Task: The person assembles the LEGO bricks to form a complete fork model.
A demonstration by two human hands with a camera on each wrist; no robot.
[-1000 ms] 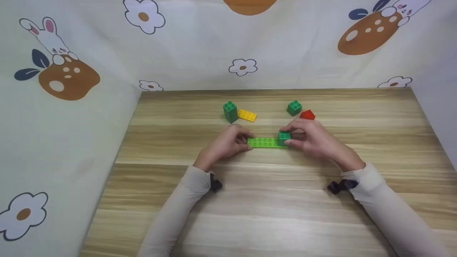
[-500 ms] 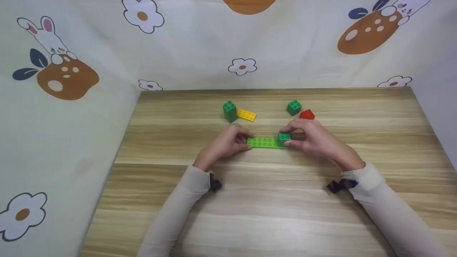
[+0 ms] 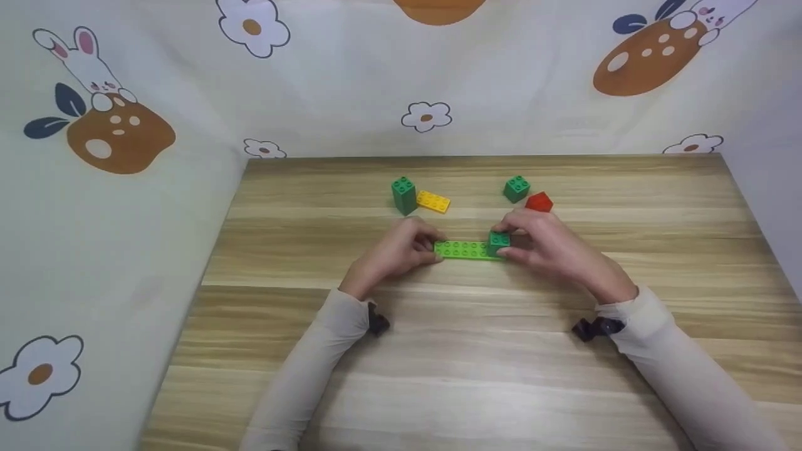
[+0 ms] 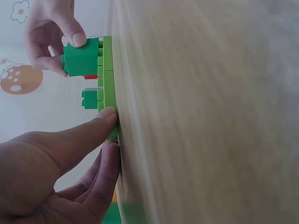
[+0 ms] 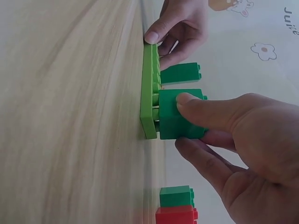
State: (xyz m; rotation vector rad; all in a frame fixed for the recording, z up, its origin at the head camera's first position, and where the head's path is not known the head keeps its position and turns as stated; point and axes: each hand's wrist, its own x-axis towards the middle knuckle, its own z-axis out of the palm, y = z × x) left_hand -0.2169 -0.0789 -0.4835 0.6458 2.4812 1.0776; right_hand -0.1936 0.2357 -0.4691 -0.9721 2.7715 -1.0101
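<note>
A long lime-green building plate (image 3: 462,250) lies flat on the wooden table. At its left end my left hand (image 3: 401,248) pinches it between thumb and fingers. Over the plate's right end is a dark green brick (image 3: 499,243), held by the thumb and fingers of my right hand (image 3: 545,247). In the right wrist view the green brick (image 5: 180,114) sits on the tops of the lime plate's studs (image 5: 156,113), which still show beneath it. The left wrist view has the same brick (image 4: 83,57) slightly tilted against the plate (image 4: 108,79).
Behind my left hand stand a tall green brick stack (image 3: 404,196) and a flat yellow plate (image 3: 433,202). Beyond my right hand are a small green brick (image 3: 517,189) and a red brick (image 3: 539,202). A patterned cloth wall (image 3: 351,81) rises at the table's back edge.
Almost nothing differs. My right wrist has shifted very slightly left, while both hands keep their grip on the brick and the plate.
</note>
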